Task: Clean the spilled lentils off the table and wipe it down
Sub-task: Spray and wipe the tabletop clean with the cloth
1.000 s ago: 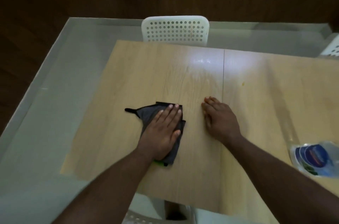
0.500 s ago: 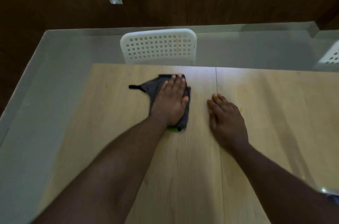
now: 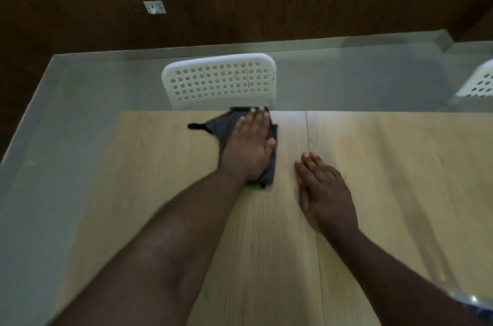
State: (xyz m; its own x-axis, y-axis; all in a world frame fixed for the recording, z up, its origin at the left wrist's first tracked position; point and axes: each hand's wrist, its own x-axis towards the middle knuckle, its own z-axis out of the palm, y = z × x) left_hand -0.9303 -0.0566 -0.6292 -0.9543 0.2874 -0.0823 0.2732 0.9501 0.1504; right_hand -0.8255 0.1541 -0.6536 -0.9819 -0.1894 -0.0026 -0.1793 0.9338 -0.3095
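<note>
My left hand (image 3: 249,151) presses flat, fingers straight, on the grey cloth (image 3: 221,124) at the counter's (image 3: 400,192) far edge. My right hand (image 3: 324,193) rests flat beside it, holding nothing.

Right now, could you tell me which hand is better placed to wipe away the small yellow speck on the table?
The right hand lies nearer the yellow speck, but it rests flat and bare. The left hand presses the grey cloth at the table's far edge, so the left is probably better, sweeping rightward.

Dim, soft motion blur, wide-angle warp
</note>
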